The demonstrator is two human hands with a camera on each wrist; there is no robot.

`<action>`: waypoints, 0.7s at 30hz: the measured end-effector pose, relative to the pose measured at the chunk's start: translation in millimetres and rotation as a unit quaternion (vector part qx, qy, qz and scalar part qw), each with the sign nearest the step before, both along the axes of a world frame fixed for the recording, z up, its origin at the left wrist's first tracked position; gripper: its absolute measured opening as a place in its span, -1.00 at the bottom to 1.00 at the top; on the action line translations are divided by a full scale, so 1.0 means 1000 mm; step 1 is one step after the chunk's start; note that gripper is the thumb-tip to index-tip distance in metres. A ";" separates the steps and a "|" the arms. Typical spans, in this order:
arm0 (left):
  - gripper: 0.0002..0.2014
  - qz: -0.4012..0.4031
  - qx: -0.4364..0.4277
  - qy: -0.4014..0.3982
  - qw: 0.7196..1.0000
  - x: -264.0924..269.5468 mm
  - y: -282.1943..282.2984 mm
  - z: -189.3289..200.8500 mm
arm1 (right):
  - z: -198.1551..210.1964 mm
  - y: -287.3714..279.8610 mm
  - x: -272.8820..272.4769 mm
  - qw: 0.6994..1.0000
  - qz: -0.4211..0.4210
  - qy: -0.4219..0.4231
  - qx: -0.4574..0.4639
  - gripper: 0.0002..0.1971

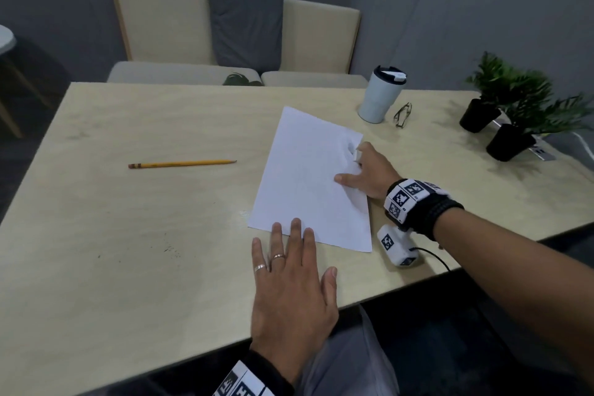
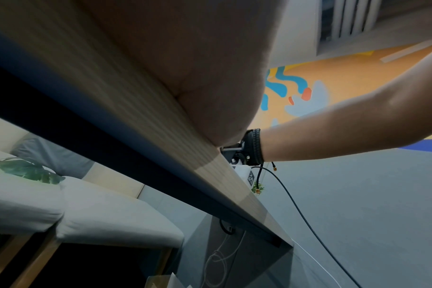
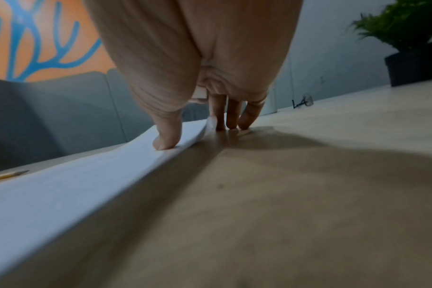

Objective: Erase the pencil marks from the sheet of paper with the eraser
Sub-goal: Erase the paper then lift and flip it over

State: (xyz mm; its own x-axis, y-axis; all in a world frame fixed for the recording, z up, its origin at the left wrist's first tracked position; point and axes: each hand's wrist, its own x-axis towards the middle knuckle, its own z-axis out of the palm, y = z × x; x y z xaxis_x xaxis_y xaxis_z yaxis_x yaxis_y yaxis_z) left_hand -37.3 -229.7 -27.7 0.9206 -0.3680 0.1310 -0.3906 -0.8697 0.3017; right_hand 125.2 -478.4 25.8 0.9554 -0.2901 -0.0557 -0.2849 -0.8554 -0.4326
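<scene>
My left hand [image 1: 291, 280] lies flat on the table [image 1: 128, 235], fingers straight. The tips of 2 fingers press on the near edge of the sheet of paper [image 1: 305, 177], the rest of the hand sits on bare wood.

My right hand [image 1: 369, 170] is at the right edge of the paper. The thumb [image 3: 166, 136] presses down on the sheet, and the other fingers [image 3: 232, 115] stand on their tips just past the edge on the table side. A small white thing, the eraser [image 1: 356, 156], sits between my pointer finger and the next one, but I can't tell how tight I hold it (it's mostly hidden). The paper is bumped up a bit near that hand.

I can't make out pencil marks on the sheet, it looks about blank.

The pencil [image 1: 181, 164] lies well to the left of both hands. Beyond my right hand stand a cup w/ lid [image 1: 381, 95] and glasses [image 1: 402, 115]. Further right are 2 plants in black pots [image 1: 511, 112].
</scene>
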 end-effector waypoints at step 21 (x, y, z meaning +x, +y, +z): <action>-0.22 -0.204 -0.018 0.020 0.979 -0.021 -0.091 0.008 | 0.067 -0.008 -0.077 0.833 -0.061 -0.501 0.227 -0.66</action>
State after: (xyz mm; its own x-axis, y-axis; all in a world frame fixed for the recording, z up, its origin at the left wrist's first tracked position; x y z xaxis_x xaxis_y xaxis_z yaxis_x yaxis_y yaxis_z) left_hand -58.1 -321.0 -19.8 0.7021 -0.7024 0.1174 -0.6910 -0.6322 0.3504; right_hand 48.0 -486.2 92.6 0.5528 -0.5549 0.6217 0.3410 -0.5300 -0.7764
